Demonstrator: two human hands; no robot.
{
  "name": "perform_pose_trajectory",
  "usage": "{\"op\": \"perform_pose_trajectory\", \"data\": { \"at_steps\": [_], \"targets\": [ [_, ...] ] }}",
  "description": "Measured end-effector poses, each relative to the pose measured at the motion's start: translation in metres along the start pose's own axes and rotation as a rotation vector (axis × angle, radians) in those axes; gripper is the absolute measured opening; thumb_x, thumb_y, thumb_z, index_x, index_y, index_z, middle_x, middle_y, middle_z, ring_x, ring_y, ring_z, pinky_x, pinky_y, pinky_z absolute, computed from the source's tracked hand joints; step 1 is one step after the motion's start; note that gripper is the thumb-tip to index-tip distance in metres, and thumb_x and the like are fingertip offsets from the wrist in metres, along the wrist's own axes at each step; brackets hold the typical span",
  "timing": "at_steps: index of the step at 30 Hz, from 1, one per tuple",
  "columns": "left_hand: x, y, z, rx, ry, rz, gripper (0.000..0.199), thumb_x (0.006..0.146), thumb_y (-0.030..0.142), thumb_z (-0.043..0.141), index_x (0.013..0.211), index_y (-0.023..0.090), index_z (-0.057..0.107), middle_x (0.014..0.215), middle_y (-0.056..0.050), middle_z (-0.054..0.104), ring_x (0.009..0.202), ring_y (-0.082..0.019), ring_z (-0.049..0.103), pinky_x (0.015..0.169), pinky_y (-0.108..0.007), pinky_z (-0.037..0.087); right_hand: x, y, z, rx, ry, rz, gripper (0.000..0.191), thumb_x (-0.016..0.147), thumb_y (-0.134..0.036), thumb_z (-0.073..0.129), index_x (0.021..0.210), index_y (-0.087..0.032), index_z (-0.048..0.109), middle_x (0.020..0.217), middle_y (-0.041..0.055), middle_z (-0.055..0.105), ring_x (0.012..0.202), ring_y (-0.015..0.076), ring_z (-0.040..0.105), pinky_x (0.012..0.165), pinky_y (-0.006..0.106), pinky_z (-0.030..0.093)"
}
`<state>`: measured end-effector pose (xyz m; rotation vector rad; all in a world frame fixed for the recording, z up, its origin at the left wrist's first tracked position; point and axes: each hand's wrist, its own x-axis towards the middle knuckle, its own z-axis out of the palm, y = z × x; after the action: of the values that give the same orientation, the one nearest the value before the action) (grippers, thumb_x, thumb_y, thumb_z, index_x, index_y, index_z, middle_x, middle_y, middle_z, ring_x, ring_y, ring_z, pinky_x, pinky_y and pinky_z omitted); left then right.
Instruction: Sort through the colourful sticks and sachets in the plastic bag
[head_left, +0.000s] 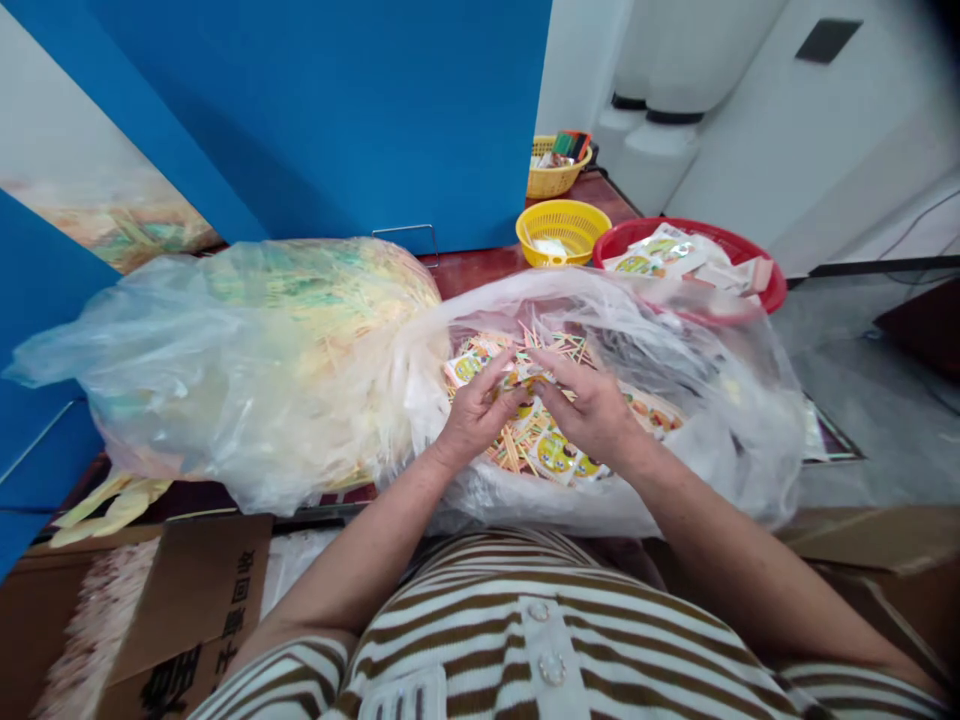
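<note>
Both hands are over the mouth of an opened clear plastic bag [720,410]. Between their fingertips is a small printed packet [527,379] with yellow on it, mostly covered by the fingers. My left hand [478,408] pinches it from the left, thumb and fingers closed. From the other side, my right hand [592,408] grips it with bent fingers. Beneath them in the bag lie many thin pastel sticks [517,448] in pink, green and yellow. Flat packets with round yellow face prints [555,452] lie among the sticks.
At left lies a large full plastic bag [300,350] of pastel sticks. Behind stand a yellow basket [577,228], another yellow basket [551,183] and a red basket [772,285] with packets. A blue panel [337,110] rises at the back. A cardboard box [187,610] sits lower left.
</note>
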<state>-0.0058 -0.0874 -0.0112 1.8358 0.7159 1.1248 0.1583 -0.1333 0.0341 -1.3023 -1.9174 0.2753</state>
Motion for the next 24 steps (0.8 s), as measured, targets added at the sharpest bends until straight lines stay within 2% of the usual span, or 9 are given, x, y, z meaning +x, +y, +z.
{"op": "perform_pose_trajectory", "data": {
  "at_steps": [2, 5, 7, 10, 12, 16, 18, 21, 24],
  "targets": [
    [-0.005, 0.0, 0.007, -0.122, -0.157, -0.108, 0.052, 0.08, 0.036, 0.057, 0.127, 0.019, 0.042, 0.111, -0.008, 0.06, 0.091, -0.016, 0.06, 0.078, -0.027, 0.048, -0.019, 0.0, 0.001, -0.098, 0.014, 0.004, 0.039, 0.085, -0.022, 0.042, 0.124, -0.021, 0.049, 0.106, 0.008, 0.064, 0.095, 0.0209, 0.059, 0.084, 0.036, 0.043],
    [-0.013, 0.002, 0.019, -0.079, -0.45, -0.193, 0.039, 0.08, 0.035, 0.056, 0.114, 0.018, 0.051, 0.098, -0.004, 0.063, 0.085, -0.015, 0.06, 0.074, -0.025, 0.048, -0.05, 0.003, 0.0, -0.29, -0.026, 0.06, 0.039, 0.084, -0.02, 0.042, 0.122, -0.019, 0.05, 0.094, 0.0084, 0.068, 0.084, 0.0218, 0.06, 0.078, 0.036, 0.042],
    [-0.018, 0.005, 0.027, 0.157, -0.551, -0.193, 0.036, 0.079, 0.034, 0.058, 0.11, 0.018, 0.052, 0.096, -0.004, 0.063, 0.087, -0.018, 0.059, 0.076, -0.028, 0.047, -0.067, 0.009, -0.005, -0.439, -0.099, 0.128, 0.037, 0.083, -0.018, 0.042, 0.118, -0.017, 0.054, 0.088, 0.0089, 0.068, 0.08, 0.0228, 0.059, 0.076, 0.038, 0.04],
    [-0.019, 0.011, 0.036, 0.618, -0.566, -0.12, 0.052, 0.072, 0.035, 0.064, 0.118, 0.018, 0.047, 0.106, -0.009, 0.059, 0.099, -0.025, 0.054, 0.084, -0.037, 0.044, -0.083, 0.022, -0.017, -0.582, -0.206, 0.212, 0.034, 0.081, -0.019, 0.045, 0.113, -0.016, 0.058, 0.087, 0.0104, 0.068, 0.082, 0.0248, 0.057, 0.076, 0.039, 0.039],
    [-0.018, 0.012, 0.042, 0.797, -0.603, -0.062, 0.057, 0.071, 0.036, 0.064, 0.121, 0.019, 0.044, 0.108, -0.011, 0.058, 0.101, -0.027, 0.052, 0.086, -0.039, 0.043, -0.085, 0.033, -0.025, -0.566, -0.199, 0.21, 0.032, 0.082, -0.023, 0.047, 0.11, -0.016, 0.059, 0.093, 0.0107, 0.067, 0.088, 0.0253, 0.056, 0.078, 0.039, 0.039],
    [-0.011, 0.007, 0.063, 0.882, -0.652, 0.004, 0.054, 0.073, 0.03, 0.061, 0.122, 0.017, 0.041, 0.106, -0.011, 0.058, 0.096, -0.026, 0.054, 0.082, -0.037, 0.045, -0.066, 0.054, -0.034, -0.478, 0.035, 0.193, 0.028, 0.085, -0.025, 0.044, 0.104, -0.014, 0.062, 0.099, 0.0122, 0.063, 0.093, 0.0238, 0.054, 0.081, 0.036, 0.041],
    [-0.006, 0.004, 0.073, 0.882, -0.637, 0.018, 0.055, 0.072, 0.027, 0.06, 0.122, 0.015, 0.04, 0.106, -0.011, 0.058, 0.094, -0.025, 0.054, 0.08, -0.036, 0.045, -0.047, 0.06, -0.033, -0.473, 0.088, 0.201, 0.028, 0.086, -0.025, 0.042, 0.1, -0.015, 0.063, 0.096, 0.0118, 0.064, 0.092, 0.0237, 0.055, 0.08, 0.036, 0.041],
    [0.007, 0.003, 0.069, 0.873, -0.611, 0.07, 0.053, 0.074, 0.031, 0.059, 0.121, 0.015, 0.043, 0.105, -0.011, 0.059, 0.094, -0.025, 0.054, 0.079, -0.036, 0.045, -0.012, 0.062, -0.031, -0.486, 0.02, 0.162, 0.026, 0.085, -0.025, 0.042, 0.094, -0.018, 0.065, 0.095, 0.0098, 0.064, 0.092, 0.0236, 0.055, 0.079, 0.035, 0.041],
    [0.026, -0.002, 0.035, 0.943, -0.55, 0.024, 0.027, 0.083, 0.033, 0.046, 0.102, 0.018, 0.058, 0.095, -0.009, 0.063, 0.089, -0.023, 0.056, 0.077, -0.035, 0.044, 0.019, 0.063, -0.027, -0.529, -0.209, 0.158, 0.025, 0.084, -0.023, 0.041, 0.082, -0.019, 0.066, 0.087, 0.0088, 0.066, 0.085, 0.0224, 0.057, 0.073, 0.033, 0.041]
  ]
}}
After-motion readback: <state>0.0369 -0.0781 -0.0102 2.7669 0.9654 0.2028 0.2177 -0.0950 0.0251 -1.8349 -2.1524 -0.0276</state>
